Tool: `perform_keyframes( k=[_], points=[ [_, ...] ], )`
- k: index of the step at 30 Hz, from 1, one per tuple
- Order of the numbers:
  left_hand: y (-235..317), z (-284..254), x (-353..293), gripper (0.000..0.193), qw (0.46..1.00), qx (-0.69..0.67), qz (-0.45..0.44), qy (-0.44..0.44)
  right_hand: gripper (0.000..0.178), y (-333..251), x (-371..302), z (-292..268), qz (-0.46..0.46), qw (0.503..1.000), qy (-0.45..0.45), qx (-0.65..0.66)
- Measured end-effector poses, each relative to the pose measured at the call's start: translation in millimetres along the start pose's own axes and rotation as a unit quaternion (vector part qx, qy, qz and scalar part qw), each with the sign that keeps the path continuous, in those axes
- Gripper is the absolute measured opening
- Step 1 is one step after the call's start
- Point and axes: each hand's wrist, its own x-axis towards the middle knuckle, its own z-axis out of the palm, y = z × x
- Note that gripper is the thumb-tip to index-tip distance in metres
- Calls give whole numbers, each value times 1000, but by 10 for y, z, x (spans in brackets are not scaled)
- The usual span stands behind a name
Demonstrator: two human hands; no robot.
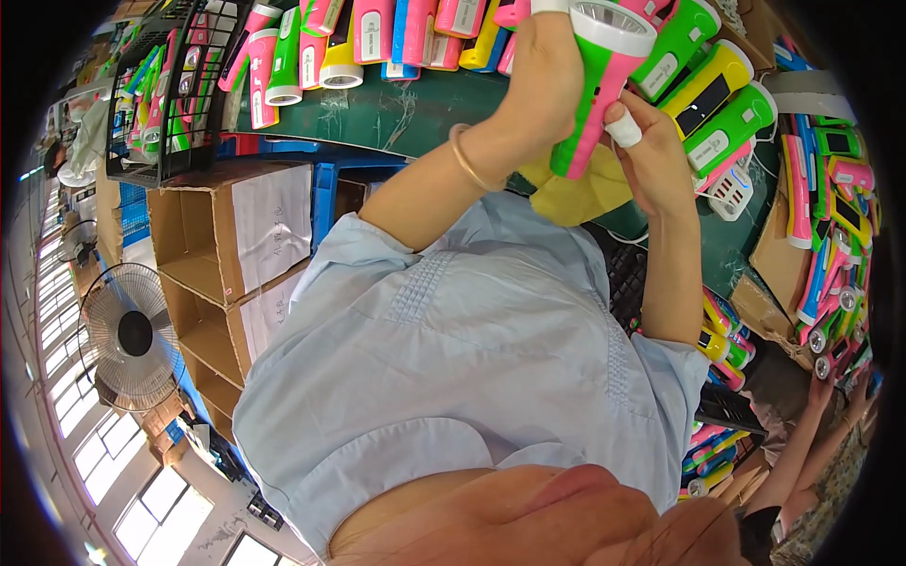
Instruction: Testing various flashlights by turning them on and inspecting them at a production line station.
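Note:
A pink and green flashlight (595,94) with a white head is held tilted at the top of the view, lens end up. My left hand (545,80) is closed round its far side, most fingers hidden behind it, with a white wrap on one fingertip. My right hand (656,156) is bent by the flashlight's lower body, a white-wrapped finger beside it. A yellow cloth (580,193) hangs under the flashlight against my right palm, seemingly in that hand's grip; the fingers behind it are hidden.
Flashlights (373,33) line the green table (363,123); more (708,94) lie right of my hands beside a white power strip (731,189). A black wire basket (179,104), cardboard compartments (198,231) and a fan (132,335) stand left. Another person's arms (802,443) reach among flashlights at right.

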Motion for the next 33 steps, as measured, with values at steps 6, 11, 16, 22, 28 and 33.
perform_keyframes(
  k=[6,11,16,22,28,33],
  points=[
    [-100,-48,203,52,997,-61,-38,-20,38,21,68,77,-82,983,103,-129],
    [48,-17,179,56,969,-205,-111,-85,34,-84,167,252,-351,722,342,-488],
    [-7,-182,209,65,969,-194,-103,-115,37,-109,38,216,-212,909,192,-303],
    [-18,-45,309,69,966,-203,-108,-121,45,-42,133,66,-91,990,62,-86],
    [-410,197,545,58,992,-1,-58,-115,46,-10,-106,-224,-21,985,163,50],
    [711,-401,1298,32,922,260,276,-81,49,-767,-800,-1763,-126,973,184,57]
  ],
)
